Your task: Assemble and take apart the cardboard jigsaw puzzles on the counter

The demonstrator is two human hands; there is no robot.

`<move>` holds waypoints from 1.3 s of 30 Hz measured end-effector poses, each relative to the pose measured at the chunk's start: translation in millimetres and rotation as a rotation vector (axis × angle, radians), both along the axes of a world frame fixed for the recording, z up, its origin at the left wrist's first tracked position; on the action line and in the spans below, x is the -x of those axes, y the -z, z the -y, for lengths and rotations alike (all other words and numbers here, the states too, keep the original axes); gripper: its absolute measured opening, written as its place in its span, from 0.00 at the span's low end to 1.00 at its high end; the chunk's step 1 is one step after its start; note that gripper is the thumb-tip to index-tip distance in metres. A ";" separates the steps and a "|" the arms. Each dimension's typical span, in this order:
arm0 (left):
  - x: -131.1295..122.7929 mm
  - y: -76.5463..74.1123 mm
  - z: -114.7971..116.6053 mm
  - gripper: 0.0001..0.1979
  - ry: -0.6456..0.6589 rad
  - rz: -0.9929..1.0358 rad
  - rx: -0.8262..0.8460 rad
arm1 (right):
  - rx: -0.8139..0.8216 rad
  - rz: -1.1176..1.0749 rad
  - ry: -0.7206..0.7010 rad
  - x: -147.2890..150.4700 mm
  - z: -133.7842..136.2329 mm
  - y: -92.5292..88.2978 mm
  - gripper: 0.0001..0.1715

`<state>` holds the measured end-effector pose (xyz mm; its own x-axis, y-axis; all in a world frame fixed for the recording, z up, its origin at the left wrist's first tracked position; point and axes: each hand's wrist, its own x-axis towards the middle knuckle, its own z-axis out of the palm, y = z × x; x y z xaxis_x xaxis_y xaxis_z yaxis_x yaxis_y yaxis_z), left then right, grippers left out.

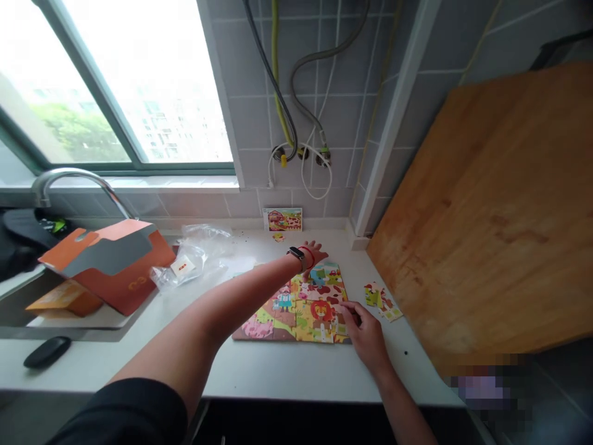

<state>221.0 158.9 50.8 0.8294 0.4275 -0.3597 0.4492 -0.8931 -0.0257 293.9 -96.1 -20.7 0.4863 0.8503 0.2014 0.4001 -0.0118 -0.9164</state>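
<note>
A colourful farm-animal jigsaw puzzle (pixel 301 318) lies on the white counter, with a lion, pigs and a cow pattern showing. My left hand (pixel 315 252) reaches over its upper edge, fingers spread, holding nothing. A dark watch and a red band are on that wrist, and the forearm hides the puzzle's upper left part. At the puzzle's right edge, my right hand (pixel 364 330) has its fingertips closed on a puzzle piece (pixel 340 322), largely covered by the fingers. Loose puzzle pieces (pixel 382 300) lie to the right, and a small yellow piece (pixel 278 237) sits behind the puzzle.
A farm picture card (pixel 283 219) leans on the back wall. To the left are a clear plastic bag (pixel 192 259), an open orange box (pixel 115 272) by the sink, a faucet (pixel 83 174) and a black mouse-shaped object (pixel 47 352). A wooden board (pixel 500 216) slants on the right.
</note>
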 end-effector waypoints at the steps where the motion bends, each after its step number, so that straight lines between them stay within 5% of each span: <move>1: 2.3 -1.0 0.3 0.68 -0.019 0.036 0.019 | -0.001 0.008 0.006 -0.2 0.1 -0.3 0.22; 8: 65.8 16.6 30.1 0.55 -0.238 0.380 0.013 | -0.020 0.050 0.058 -6.3 -0.4 7.0 0.24; 13: 127.0 47.5 55.4 0.23 -0.082 0.694 0.005 | -0.009 0.007 0.097 -12.1 -1.1 14.1 0.25; 16: 147.6 61.4 64.4 0.15 0.013 0.792 -0.001 | 0.035 0.036 0.120 -12.0 -0.9 12.8 0.28; 29: 144.5 75.0 117.7 0.09 0.234 0.903 0.187 | 0.058 0.090 0.236 -12.6 2.7 16.7 0.37; 34: 143.1 73.5 125.4 0.11 0.257 0.967 0.229 | -0.030 0.038 0.383 -16.5 1.6 22.2 0.37; 39: 142.7 72.7 126.7 0.17 0.334 0.953 0.238 | -0.085 -0.054 0.362 -13.3 -0.7 20.9 0.38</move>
